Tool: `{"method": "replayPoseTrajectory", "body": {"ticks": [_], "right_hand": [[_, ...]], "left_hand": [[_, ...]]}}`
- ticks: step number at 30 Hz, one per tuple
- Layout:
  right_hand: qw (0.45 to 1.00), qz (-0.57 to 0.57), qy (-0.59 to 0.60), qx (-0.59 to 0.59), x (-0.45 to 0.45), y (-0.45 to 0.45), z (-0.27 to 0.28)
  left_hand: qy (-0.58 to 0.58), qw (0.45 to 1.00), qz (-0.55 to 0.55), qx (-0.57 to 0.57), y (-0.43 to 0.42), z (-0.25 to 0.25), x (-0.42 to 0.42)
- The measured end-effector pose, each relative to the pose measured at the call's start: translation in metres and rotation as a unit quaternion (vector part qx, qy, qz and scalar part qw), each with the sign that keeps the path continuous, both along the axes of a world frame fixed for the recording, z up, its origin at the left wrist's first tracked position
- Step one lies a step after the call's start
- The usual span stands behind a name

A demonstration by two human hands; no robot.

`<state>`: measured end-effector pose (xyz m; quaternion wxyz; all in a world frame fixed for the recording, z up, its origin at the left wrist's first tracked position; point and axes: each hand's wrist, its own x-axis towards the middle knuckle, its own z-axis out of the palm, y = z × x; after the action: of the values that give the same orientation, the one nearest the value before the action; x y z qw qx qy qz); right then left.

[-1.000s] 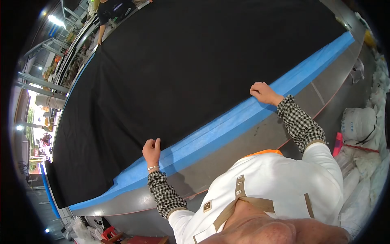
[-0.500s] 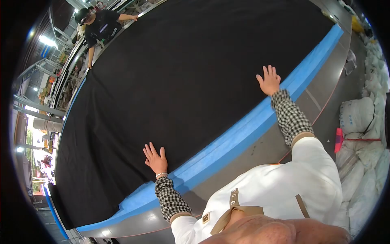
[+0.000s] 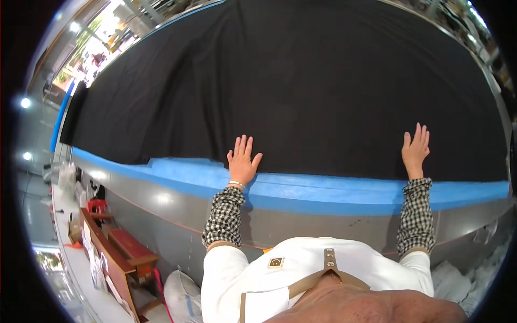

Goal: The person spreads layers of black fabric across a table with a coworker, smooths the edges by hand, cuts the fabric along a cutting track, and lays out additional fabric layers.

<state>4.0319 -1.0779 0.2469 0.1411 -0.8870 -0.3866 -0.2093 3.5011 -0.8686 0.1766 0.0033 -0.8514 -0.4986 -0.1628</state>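
Hands, left [image 3: 243,161] and right [image 3: 416,151], lie spread and empty on black cloth [image 3: 323,97] above blue sheeting [image 3: 334,194].

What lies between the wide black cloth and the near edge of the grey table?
A long blue sheet, then bare grey tabletop, shown in the head view.

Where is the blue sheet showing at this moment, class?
In the head view, the blue sheet shows as a long strip on the near side of the grey table, along the near edge of the black cloth.
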Motion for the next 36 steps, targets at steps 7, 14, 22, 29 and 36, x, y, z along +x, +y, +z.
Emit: {"method": "replayPoseTrajectory", "body": {"ticks": [7, 14, 22, 29, 36], "right_hand": [[0.994, 0.103, 0.016, -0.014, -0.091, 0.054, -0.012], [0.989, 0.095, 0.036, -0.111, -0.093, 0.053, -0.029], [0.988, 0.086, 0.028, -0.128, -0.093, 0.047, -0.033], [0.987, 0.086, 0.02, -0.136, -0.095, 0.046, -0.029], [0.988, 0.082, 0.01, -0.129, -0.087, 0.044, -0.027]], "left_hand": [[-0.045, 0.999, 0.011, 0.011, -0.006, 0.029, 0.015], [-0.089, 0.996, 0.018, 0.016, -0.005, 0.033, 0.011], [-0.102, 0.994, 0.021, 0.009, -0.012, 0.038, 0.008], [-0.109, 0.994, 0.02, 0.008, -0.014, 0.041, 0.004], [-0.085, 0.996, 0.038, -0.014, -0.033, 0.041, -0.008]]}}
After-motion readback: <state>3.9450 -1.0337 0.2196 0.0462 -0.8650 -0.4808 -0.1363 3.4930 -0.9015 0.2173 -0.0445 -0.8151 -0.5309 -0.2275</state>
